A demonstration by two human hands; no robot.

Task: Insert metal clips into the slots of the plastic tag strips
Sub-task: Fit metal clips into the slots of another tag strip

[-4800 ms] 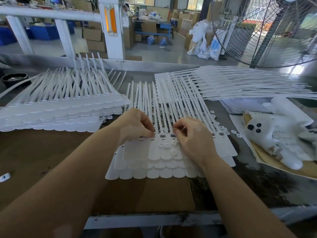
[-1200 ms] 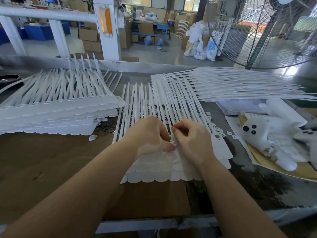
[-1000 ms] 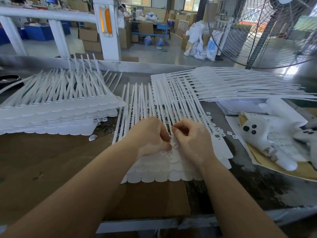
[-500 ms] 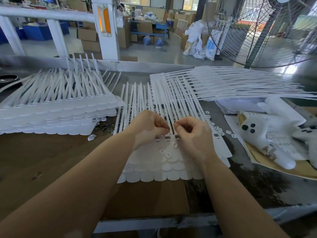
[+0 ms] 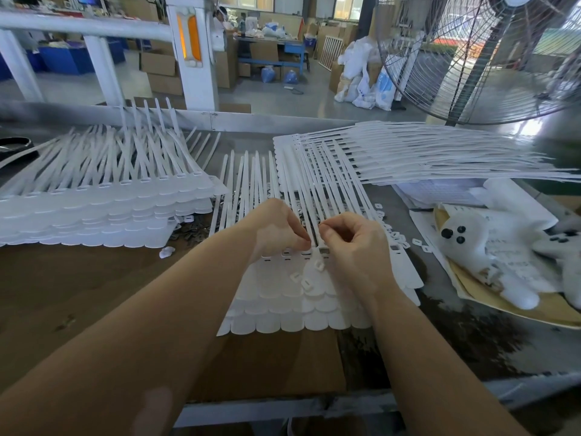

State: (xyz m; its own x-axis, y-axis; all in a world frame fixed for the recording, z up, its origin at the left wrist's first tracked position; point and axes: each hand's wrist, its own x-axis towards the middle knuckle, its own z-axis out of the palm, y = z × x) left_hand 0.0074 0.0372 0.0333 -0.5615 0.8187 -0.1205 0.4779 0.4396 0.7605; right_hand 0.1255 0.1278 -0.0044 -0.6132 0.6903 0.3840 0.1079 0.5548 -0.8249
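A stack of white plastic tag strips (image 5: 283, 305) lies in front of me on the cardboard, with a row of slots (image 5: 286, 257) across the tag heads. Several small white square pieces (image 5: 306, 280) lie loose on the tags. My left hand (image 5: 276, 229) has curled fingers, its tips pinched together at the slot row. My right hand (image 5: 353, 247) is beside it, thumb and forefinger pinched just above the slots. Each seems to pinch a small clip, mostly hidden by the fingers. A pile of dark metal clips (image 5: 191, 229) sits left of the stack.
A tall pile of tag strips (image 5: 94, 199) fills the left of the table, and a fanned pile (image 5: 424, 152) lies at the back right. White plush toys (image 5: 471, 247) lie on papers at the right. A large fan (image 5: 487, 51) stands behind.
Both hands have moved up from the loose pieces on the tag heads to the row of slots. Over the last half second they have barely shifted.
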